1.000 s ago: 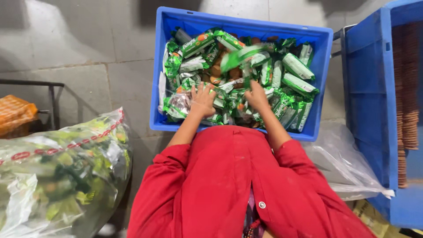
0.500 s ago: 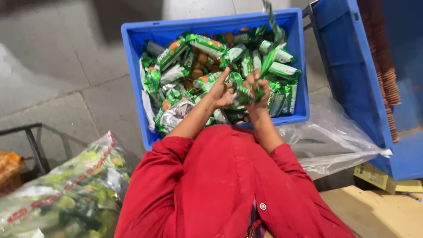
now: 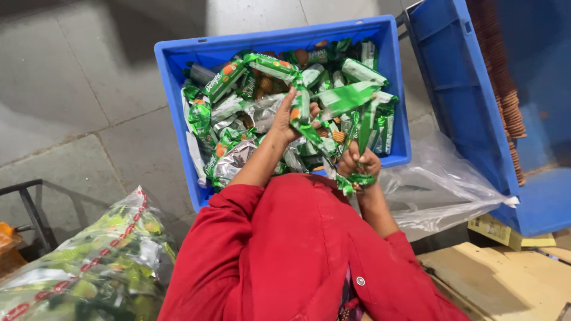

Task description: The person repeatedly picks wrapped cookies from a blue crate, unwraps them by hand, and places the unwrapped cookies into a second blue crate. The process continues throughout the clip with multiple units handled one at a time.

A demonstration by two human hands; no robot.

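A blue plastic crate [image 3: 178,77] on the floor is filled with green and silver biscuit wrappers [image 3: 238,101] and some loose round biscuits. My left hand [image 3: 290,116] grips a green wrapper strip [image 3: 309,131] above the crate's middle. My right hand [image 3: 360,163], nearer my body at the crate's near rim, is closed on the lower end of a bunch of green wrappers [image 3: 357,113] that stretches up toward the left hand. Both arms wear red sleeves [image 3: 285,255].
A second blue crate [image 3: 470,107] stands tilted at the right, with stacked round biscuits [image 3: 505,95] along its inner side. A clear plastic sheet [image 3: 440,190] lies below it. A large clear bag of green wrappers [image 3: 89,267] sits at the bottom left. Cardboard [image 3: 505,273] lies bottom right.
Both hands went from resting flat on the pile to gripping wrappers. They have lifted and pulled apart, the right drawing back toward my body. The view shifted left.
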